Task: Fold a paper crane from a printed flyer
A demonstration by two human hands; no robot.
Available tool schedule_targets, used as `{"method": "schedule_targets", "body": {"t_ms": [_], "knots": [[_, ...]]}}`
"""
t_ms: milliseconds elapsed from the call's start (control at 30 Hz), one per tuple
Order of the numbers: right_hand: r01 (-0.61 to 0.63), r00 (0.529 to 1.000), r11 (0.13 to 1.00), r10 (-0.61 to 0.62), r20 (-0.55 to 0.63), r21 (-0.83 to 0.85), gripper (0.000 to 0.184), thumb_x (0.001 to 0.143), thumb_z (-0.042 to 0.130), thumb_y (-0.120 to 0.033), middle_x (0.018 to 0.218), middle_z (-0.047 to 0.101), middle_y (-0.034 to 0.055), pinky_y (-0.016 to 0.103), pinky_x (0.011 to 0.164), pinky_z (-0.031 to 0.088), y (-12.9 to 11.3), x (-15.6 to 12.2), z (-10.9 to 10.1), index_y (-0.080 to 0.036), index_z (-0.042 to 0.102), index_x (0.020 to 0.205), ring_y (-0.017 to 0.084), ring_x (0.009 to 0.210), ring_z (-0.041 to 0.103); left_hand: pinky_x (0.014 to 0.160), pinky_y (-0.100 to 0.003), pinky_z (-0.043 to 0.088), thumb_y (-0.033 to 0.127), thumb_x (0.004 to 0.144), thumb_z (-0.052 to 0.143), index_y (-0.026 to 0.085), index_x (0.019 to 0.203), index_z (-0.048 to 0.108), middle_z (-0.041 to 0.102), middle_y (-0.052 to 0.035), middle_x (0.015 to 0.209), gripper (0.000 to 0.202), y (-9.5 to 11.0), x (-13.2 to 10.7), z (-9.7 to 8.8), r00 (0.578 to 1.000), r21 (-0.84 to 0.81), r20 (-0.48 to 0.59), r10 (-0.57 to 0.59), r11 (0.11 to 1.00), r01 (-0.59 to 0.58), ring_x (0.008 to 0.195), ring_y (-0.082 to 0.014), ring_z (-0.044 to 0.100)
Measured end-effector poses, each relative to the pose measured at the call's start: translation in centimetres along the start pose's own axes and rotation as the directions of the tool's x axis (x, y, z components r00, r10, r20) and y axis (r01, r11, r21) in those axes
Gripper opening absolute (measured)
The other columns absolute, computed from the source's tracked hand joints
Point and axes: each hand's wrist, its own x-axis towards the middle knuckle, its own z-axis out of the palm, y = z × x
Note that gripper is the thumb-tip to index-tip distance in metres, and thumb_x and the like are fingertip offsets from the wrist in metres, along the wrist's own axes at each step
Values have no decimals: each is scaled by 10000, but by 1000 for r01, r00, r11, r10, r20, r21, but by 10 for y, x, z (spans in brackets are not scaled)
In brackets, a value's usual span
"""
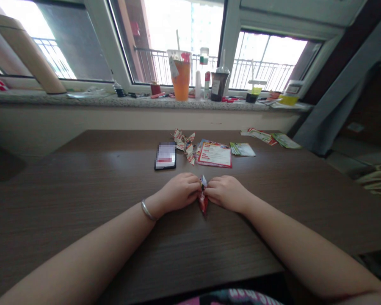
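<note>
My left hand (180, 191) and my right hand (226, 192) rest knuckles-up on the dark wooden table (82, 190), fingers curled inward and meeting at the middle. Between them they pinch a small folded piece of red and white printed paper (203, 199), whose pointed lower end pokes out toward me. A silver bangle (147, 211) circles my left wrist. Just beyond the hands lie folded paper cranes (185, 145) made of the same printed paper.
A phone (165, 156) lies face up beside the cranes, with a red-bordered leaflet (215, 154) and more leaflets (243, 149) to the right. On the stone windowsill stand an orange drink cup (180, 76), a dark drink cup (218, 84) and small bottles.
</note>
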Motion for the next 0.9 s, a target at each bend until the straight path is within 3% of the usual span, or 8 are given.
{"method": "schedule_targets", "body": {"t_ms": [233, 433, 767, 900], "knots": [[-117, 990, 963, 131, -46, 242, 116, 831, 599, -264, 927, 687, 18, 233, 670, 419, 11, -4, 10, -234, 706, 861, 138, 790, 620, 797, -303, 465, 251, 833, 572, 184, 924, 643, 635, -64, 920, 133, 1, -2, -7, 1000, -19, 4, 30, 999, -30, 869, -179, 585], [-169, 977, 879, 210, -42, 446, 101, 798, 627, -223, 922, 690, 17, 225, 739, 459, 14, -3, 14, -217, 720, 837, 129, 819, 637, 782, -317, 481, 324, 869, 555, 176, 900, 635, 646, -75, 898, 172, 3, -1, -3, 999, 108, 8, 39, 993, -40, 861, -195, 609], [-121, 991, 968, 131, -31, 220, 81, 816, 601, -244, 882, 670, 46, 266, 721, 428, 7, -1, 4, -199, 666, 834, 168, 824, 589, 841, -350, 486, 192, 859, 514, 164, 816, 600, 649, -68, 840, 100, 13, 1, 2, 1000, 228, 13, 28, 973, -30, 815, -185, 614], [-82, 995, 978, 91, -42, 191, 127, 859, 559, -272, 915, 663, 72, 301, 787, 436, 6, 1, 3, -181, 648, 852, 191, 882, 571, 863, -360, 484, 170, 814, 555, 166, 854, 616, 651, -64, 857, 74, 11, 3, 3, 999, 141, -36, -34, 989, 39, 836, -191, 609]]}}
